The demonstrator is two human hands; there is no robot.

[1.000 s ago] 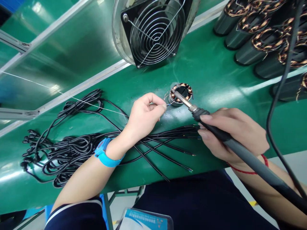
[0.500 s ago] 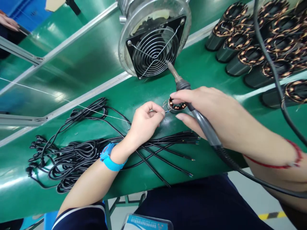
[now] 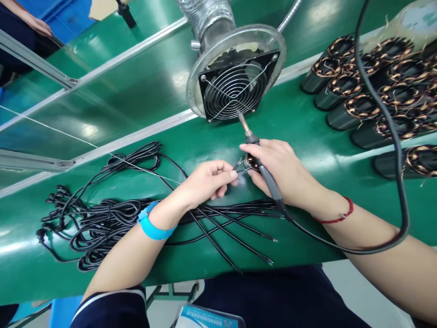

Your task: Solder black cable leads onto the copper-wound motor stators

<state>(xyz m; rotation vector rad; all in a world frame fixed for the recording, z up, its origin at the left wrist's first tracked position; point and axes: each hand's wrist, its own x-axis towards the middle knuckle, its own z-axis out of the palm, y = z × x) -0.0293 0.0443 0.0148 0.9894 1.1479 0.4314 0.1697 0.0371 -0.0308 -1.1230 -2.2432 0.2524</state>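
My right hand (image 3: 283,171) is closed around a soldering iron (image 3: 252,139), whose tip points up and away toward the fan. The same hand's thumb and fingers are at a small motor stator (image 3: 250,161) with copper windings, which the hand and iron partly hide. To the left of it, my left hand (image 3: 206,182) pinches a thin wire (image 3: 241,170) that runs toward the stator. Other thin leads stick out from the stator's left side. Under my left forearm lie black power cables (image 3: 116,216), their stripped ends pointing right.
A fume-extractor fan (image 3: 235,93) with a wire guard stands just beyond the iron's tip. Several larger stators (image 3: 344,116) are grouped at the right. The iron's black cord (image 3: 399,182) loops over my right forearm. Another person's hand (image 3: 41,26) shows at the upper left.
My right hand has turned and come in against the stator, drawing the iron's tip back from the fan guard. My left hand still pinches the wire. The whole view has shifted slightly.
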